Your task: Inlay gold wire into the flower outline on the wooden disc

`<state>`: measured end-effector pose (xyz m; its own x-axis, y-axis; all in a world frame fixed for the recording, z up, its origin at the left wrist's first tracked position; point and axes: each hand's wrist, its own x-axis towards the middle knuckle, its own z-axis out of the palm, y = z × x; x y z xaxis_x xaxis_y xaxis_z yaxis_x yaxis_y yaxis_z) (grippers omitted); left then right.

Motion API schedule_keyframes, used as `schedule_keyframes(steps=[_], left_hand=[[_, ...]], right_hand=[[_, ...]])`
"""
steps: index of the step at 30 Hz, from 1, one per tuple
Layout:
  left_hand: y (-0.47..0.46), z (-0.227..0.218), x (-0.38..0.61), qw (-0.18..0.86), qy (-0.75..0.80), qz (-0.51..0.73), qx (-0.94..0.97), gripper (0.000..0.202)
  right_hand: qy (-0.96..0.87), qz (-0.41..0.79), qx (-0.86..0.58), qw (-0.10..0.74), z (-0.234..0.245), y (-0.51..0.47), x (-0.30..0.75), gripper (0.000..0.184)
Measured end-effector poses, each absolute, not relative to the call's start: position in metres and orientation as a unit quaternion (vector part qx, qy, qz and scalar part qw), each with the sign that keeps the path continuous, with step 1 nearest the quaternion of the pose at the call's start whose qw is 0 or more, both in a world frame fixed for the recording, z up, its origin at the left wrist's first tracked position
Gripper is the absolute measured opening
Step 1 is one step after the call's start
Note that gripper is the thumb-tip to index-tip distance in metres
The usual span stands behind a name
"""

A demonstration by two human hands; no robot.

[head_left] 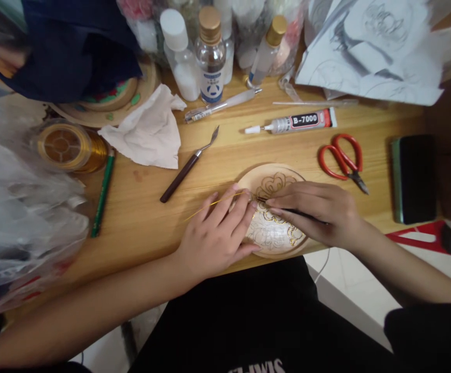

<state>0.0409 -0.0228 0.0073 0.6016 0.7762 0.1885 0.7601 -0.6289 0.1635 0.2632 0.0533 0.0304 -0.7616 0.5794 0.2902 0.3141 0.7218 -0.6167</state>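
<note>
A round wooden plate [276, 248] lies at the table's front edge, bearing a flower drawing partly outlined in gold wire. My left hand [217, 233] rests palm down across its left side, fingers stretched forward. A loose length of thin gold wire [213, 202] passes over its outer fingers and meets its fingertips, which hold it at the plate. My right hand [319, 210] is closed around dark tweezers [301, 213], their tips close to my left fingertips. My hands hide part of the plate and the exact contact with the wire.
Beyond the plate lie a palette knife [186, 168], a B-7000 glue tube [299, 122], a pen [225, 105] and red-handled cutters [342, 158]. A gold wire spool [70, 145], green pencil [104, 194] and crumpled tissue [148, 129] are left; a phone-like dark object [414, 178] is right. Several bottles stand behind.
</note>
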Motion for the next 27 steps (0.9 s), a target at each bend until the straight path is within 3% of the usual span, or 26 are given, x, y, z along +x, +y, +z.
schedule_keyframes(steps=[27], left_hand=[[-0.0241,0.008,0.0407,0.035,0.429,0.118,0.895,0.061]], right_hand=[[-0.924,0.226,-0.216,0.219,0.0342,0.0575,0.2643,0.013]])
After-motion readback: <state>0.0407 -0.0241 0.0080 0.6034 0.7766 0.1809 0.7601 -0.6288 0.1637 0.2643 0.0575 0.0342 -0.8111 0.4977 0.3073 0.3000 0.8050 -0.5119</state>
